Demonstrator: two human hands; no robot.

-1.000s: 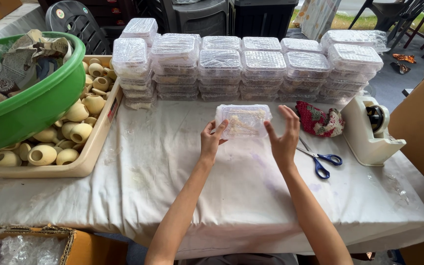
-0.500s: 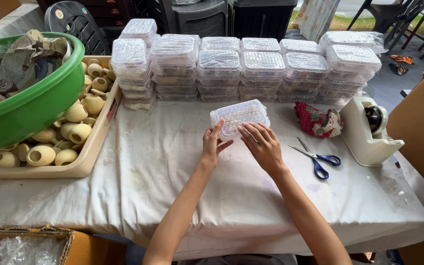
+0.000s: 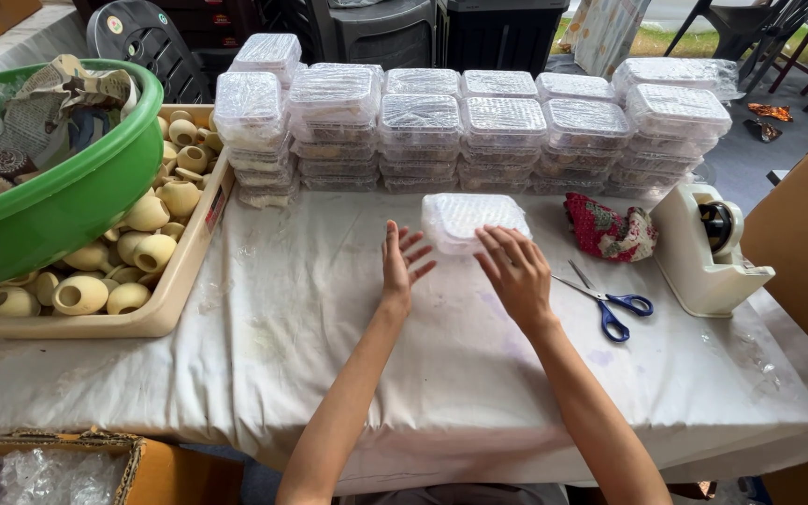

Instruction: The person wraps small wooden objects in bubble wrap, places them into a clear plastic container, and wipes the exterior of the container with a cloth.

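A clear plastic lidded container (image 3: pixel 465 215) lies on the white-covered table (image 3: pixel 329 365), just in front of a row of stacked containers. My right hand (image 3: pixel 516 269) rests palm down on its near right edge, fingers laid over the lid. My left hand (image 3: pixel 402 264) hovers at the container's left side with its fingers spread and nothing in it, a small gap between fingertips and the box.
Stacks of filled clear containers (image 3: pixel 423 126) line the back. A green basin (image 3: pixel 77 215) with paper scraps sits over a beige tray (image 3: pixel 156 318) of round clay pieces at left. Blue scissors (image 3: pixel 614 307), a red cloth (image 3: pixel 610 234), a tape dispenser (image 3: pixel 703 252) and a cardboard box (image 3: pixel 806 243) are right.
The container came down from in front of me onto the table. My left hand let go of it and opened. My right hand moved from its side onto its top.
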